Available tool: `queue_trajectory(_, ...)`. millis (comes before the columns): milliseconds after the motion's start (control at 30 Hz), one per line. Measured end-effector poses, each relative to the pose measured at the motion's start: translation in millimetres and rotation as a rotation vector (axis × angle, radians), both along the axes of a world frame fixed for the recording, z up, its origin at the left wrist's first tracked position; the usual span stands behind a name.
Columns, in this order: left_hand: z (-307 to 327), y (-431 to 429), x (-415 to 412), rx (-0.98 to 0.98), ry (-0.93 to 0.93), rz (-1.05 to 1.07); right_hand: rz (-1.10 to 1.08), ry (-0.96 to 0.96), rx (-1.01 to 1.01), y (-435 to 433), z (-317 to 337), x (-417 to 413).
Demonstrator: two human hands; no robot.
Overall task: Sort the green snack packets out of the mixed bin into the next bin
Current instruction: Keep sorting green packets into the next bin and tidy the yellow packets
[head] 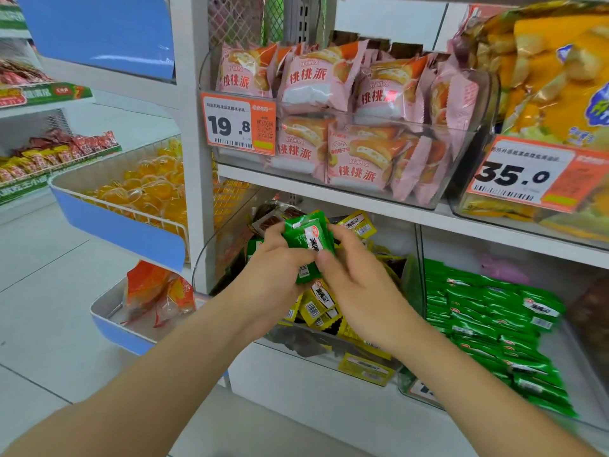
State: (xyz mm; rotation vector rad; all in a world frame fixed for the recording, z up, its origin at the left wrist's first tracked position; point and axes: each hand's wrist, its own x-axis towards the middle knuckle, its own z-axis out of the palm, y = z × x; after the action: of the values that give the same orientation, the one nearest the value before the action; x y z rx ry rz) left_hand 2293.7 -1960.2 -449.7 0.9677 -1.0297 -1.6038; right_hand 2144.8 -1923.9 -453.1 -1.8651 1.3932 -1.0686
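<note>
Sorting part done: one handful lifted, not yet transferred.
The left hand (273,268) and right hand (359,285) together pinch a bunch of green packets (308,239) above the mixed bin (306,346). Yellow packets (318,303) and some green remain inside. The next bin (461,407) already holds stacked green stock (494,318).

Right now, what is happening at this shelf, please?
A person is sorting snacks. The left hand and right hand both grip a bunch of green packets, held just above the mixed bin. In that bin lie yellow packets among others. The next bin, to the right, already holds many sorted packets, all green, in rows.
</note>
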Motion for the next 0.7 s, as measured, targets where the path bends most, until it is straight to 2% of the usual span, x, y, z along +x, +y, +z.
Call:
queue_trajectory(100, 6, 3, -8, -0.001, 0.103, 0.0, -0.023, 0.25, -0.056, 7, -7, -3)
queue_trajectory(133, 8, 5, -12, -0.005, 0.127, -0.02, -0.029, 0.246, -0.057, 8, -8, -6)
queue_trajectory(233, 5, 14, -27, -0.058, 0.058, -0.1, -0.042, 0.078, 0.027, 14, -5, -13)
queue_trajectory(367, 3, 22, -54, -0.134, -0.068, -0.166, -0.146, 0.052, -0.063, 27, 0, -33)
queue_trajectory(433, 1, 24, -67, -0.186, -0.17, -0.207, -0.218, -0.031, -0.066, 35, 6, -48)
queue_trajectory(567, 7, 43, -95, -0.492, -0.481, -0.333, -0.292, -0.192, 0.099, 50, 14, -85)
queue_trajectory(633, 7, 54, -110, -0.664, -0.676, -0.348, -0.283, -0.208, 0.169, 59, 15, -109)
queue_trajectory(700, 3, 63, -127, -0.797, -0.75, -0.334, -0.204, -0.272, 0.23, 68, 16, -133)
